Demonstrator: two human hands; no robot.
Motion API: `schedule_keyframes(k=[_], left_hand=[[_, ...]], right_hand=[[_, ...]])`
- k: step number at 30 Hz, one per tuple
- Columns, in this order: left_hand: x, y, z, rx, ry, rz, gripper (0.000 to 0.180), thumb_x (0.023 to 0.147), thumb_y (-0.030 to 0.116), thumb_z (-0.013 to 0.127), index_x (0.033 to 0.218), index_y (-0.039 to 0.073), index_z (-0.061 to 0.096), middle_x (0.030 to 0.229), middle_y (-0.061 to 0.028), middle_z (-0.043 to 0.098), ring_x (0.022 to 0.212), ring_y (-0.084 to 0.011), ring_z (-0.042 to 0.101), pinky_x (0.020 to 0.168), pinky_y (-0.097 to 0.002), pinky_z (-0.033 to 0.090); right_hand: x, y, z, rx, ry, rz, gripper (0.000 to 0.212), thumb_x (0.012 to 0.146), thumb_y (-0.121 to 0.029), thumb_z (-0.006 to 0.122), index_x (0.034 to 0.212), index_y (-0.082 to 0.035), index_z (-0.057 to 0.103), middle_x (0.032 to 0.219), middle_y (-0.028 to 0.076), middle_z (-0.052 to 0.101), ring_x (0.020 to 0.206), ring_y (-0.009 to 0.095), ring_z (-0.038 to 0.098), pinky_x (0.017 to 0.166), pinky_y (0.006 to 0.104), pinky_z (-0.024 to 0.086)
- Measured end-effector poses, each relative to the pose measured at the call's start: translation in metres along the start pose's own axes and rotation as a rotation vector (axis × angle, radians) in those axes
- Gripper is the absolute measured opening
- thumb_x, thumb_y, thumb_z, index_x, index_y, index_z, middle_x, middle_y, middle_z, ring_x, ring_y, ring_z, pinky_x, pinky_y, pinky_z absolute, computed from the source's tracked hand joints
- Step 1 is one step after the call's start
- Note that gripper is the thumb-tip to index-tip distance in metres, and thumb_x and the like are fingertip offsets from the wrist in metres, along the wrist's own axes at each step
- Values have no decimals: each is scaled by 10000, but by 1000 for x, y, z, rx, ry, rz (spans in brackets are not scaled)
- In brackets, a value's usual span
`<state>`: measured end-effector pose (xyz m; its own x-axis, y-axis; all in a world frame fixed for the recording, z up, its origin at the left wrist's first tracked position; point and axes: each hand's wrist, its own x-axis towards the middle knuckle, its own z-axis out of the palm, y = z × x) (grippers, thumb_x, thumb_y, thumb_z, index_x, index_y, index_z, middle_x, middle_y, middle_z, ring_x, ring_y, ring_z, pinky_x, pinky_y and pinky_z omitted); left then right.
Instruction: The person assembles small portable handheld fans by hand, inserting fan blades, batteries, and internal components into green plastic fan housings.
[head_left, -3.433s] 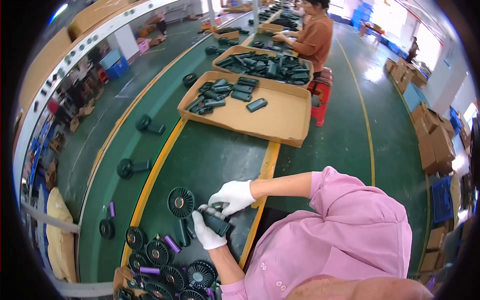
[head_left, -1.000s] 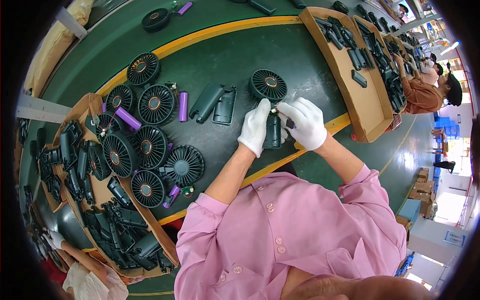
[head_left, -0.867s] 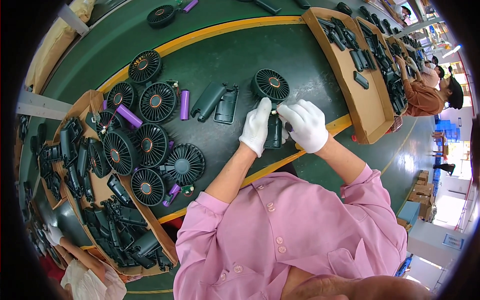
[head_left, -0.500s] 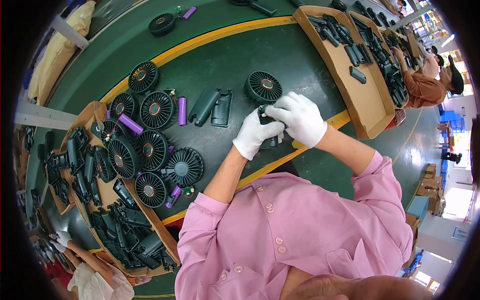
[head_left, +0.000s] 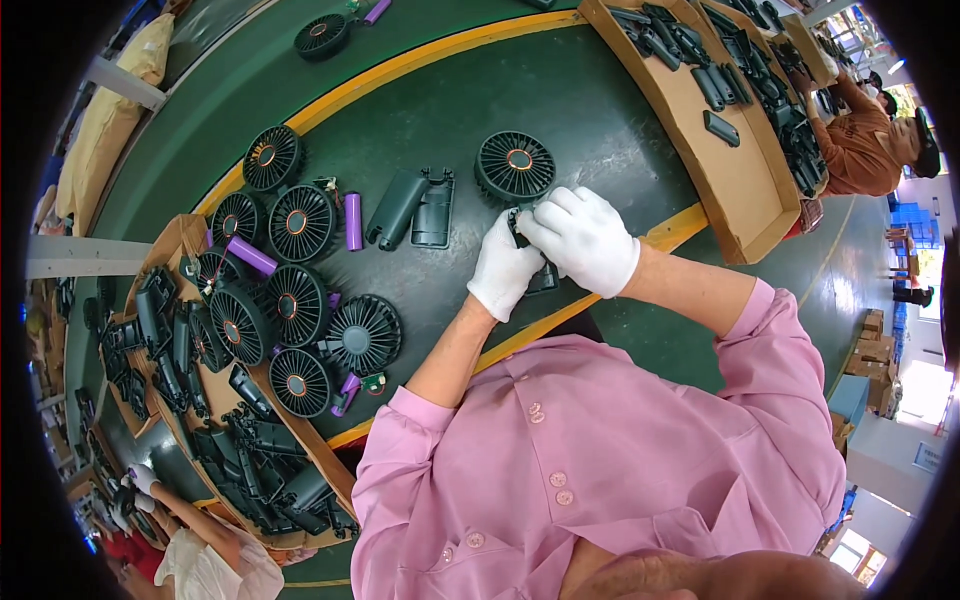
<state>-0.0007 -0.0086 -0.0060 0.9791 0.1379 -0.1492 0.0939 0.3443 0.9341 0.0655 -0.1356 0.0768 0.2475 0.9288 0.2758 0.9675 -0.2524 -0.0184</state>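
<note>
Both white-gloved hands are closed around a dark green fan handle (head_left: 543,280), mostly covered by the gloves; its lower end shows beneath them. My left hand (head_left: 503,264) grips it from the left, thumb near the top. My right hand (head_left: 584,242) presses on its upper part with bent fingers. Directly beyond the hands lies a round fan head (head_left: 515,166) with a black grille and copper-coloured centre; whether it joins the handle is hidden. Left of my hands are two loose handle shells, one closed-side up (head_left: 399,208) and one showing its hollow inside (head_left: 433,212).
Several fan heads (head_left: 302,223) crowd the green table's left side, with purple battery cells (head_left: 353,221) among them. A cardboard box (head_left: 322,462) of dark handle parts stands at left. Another cardboard tray (head_left: 735,190) holds shells at right. Co-workers sit at far right and lower left.
My right hand has settled lower over the handle, its fingers more curled. My left hand keeps its grip. The table has shifted slightly in view; the co-worker at right has moved an arm.
</note>
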Motion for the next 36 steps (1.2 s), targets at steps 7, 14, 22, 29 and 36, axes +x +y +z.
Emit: schedule_keyframes(k=[7, 14, 22, 29, 36], left_hand=[[3, -1, 0, -83, -1, 6, 333, 762, -1, 588, 1090, 1, 529, 979, -99, 631, 856, -164, 622, 745, -305, 522], [3, 30, -1, -571, -153, -274, 355, 955, 281, 521, 1186, 11, 522, 1081, -134, 611, 947, -249, 640, 799, -397, 570], [2, 22, -7, -683, -47, -286, 265, 918, 200, 554, 1113, 20, 536, 972, -170, 639, 816, -264, 667, 680, -387, 590], [0, 17, -3, -727, -27, -209, 212, 914, 218, 579, 1019, 34, 571, 992, -168, 645, 892, -304, 656, 809, -422, 550], [-1, 18, -2, -668, 52, -248, 209, 917, 221, 582, 1019, 40, 563, 976, -166, 639, 884, -306, 646, 793, -425, 548]], right_hand=[[-1, 16, 13, 168, 135, 9, 503, 624, -54, 666, 1123, -81, 603, 817, 57, 577, 794, 255, 577, 689, 353, 478], [1, 11, 3, 275, 87, 232, 596, 707, -27, 676, 1280, -73, 516, 790, 109, 600, 732, 282, 624, 666, 355, 507], [-19, -11, -27, 488, 179, 510, 372, 837, -103, 624, 1196, -19, 577, 855, 170, 653, 711, 306, 662, 644, 349, 526], [-24, -51, -10, 57, 215, 311, 313, 768, -144, 681, 1067, -87, 609, 638, 48, 544, 555, 237, 581, 514, 350, 457], [-18, -48, 4, -109, 204, 190, 341, 761, -190, 694, 1069, -79, 597, 707, 28, 561, 605, 187, 589, 548, 329, 462]])
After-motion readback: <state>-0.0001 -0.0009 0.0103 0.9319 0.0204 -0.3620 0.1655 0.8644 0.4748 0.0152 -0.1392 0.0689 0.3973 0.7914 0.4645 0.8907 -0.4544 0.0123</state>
